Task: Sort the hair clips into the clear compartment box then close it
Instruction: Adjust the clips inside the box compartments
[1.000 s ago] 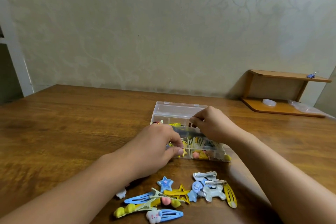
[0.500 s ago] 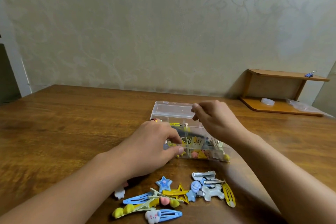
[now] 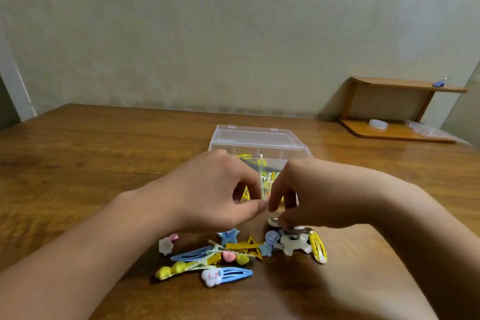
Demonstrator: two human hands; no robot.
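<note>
A person's left hand point(image 3: 215, 195) curls its fingers and thumb round the near edge of the clear compartment box point(image 3: 255, 145), lid open, on a wooden table point(image 3: 78, 163). The right hand point(image 3: 309, 195) reaches down, fingertips on a silver clip point(image 3: 275, 221) (whether it is pinched cannot be told). The loose hair clips point(image 3: 233, 254) lie just in front of the box.
</note>
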